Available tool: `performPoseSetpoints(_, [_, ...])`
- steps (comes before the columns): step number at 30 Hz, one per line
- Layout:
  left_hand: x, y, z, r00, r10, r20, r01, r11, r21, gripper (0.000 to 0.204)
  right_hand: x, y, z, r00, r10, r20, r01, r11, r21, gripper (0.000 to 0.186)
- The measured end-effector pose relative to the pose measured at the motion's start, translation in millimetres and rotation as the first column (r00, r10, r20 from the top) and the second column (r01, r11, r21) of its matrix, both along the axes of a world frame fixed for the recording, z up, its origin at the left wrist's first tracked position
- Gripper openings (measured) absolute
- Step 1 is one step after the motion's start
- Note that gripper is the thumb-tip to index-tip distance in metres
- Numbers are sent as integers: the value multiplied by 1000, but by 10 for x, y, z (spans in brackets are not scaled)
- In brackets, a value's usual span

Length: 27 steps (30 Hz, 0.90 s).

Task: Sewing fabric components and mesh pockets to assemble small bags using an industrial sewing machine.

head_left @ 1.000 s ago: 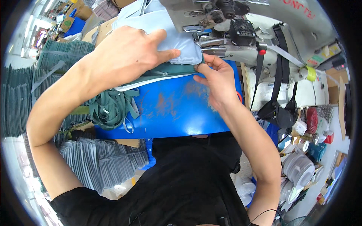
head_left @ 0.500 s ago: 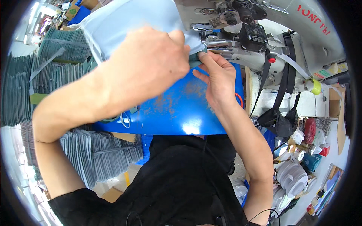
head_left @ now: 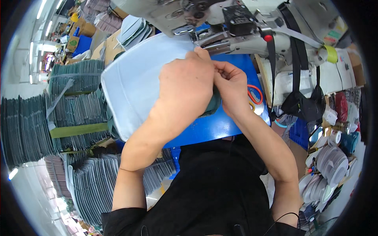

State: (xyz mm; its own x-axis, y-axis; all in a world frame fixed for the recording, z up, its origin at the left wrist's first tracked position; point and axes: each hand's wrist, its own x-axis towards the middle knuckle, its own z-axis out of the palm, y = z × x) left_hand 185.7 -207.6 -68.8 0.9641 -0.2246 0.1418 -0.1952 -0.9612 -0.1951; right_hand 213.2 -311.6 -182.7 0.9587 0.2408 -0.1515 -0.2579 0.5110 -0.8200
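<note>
Probably light and pliable, the flat pale-blue fabric panel (head_left: 134,82) lies just left of the grey metal sewing machine (head_left: 169,16), best held by its edge. The left hand (head_left: 187,78) curls its fingers over it; the right hand (head_left: 234,88) pinches close, any grip hidden from me.

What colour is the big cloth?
The cloth is pale blue, clearest in the head view.

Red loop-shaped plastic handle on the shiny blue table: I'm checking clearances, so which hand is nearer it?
Right. The right hand is left of the red handle, apart from it; the left hand is farther left, over pale blue fabric.
</note>
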Motion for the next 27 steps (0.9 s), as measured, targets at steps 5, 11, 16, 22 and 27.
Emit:
performPoseSetpoints(5, [27, 112, -11, 999, 49, -21, -51, 987, -151, 38, -199, -276, -43, 912, 35, 408, 155, 893, -422, 35])
performPoseSetpoints(11, [-370, 153, -30, 994, 92, -67, -113, 857, -502, 57, -376, -458, 59, 896, 119, 428, 123, 860, -496, 32])
performPoseSetpoints(16, [-671, 146, -348, 937, -65, 344, 218, 877, -428, 48, -532, -413, 209, 993, 116, -8, -116, 990, -85, 26])
performPoseSetpoints(22, [-604, 377, -146, 914, 44, 404, 223, 776, -590, 33, -529, -456, 224, 980, 181, -78, -180, 983, 23, 27])
performPoseSetpoints(27, [-523, 391, -81, 846, -299, 442, 469, 812, -349, 37, -529, -425, 235, 977, 185, -101, -182, 982, 42, 27])
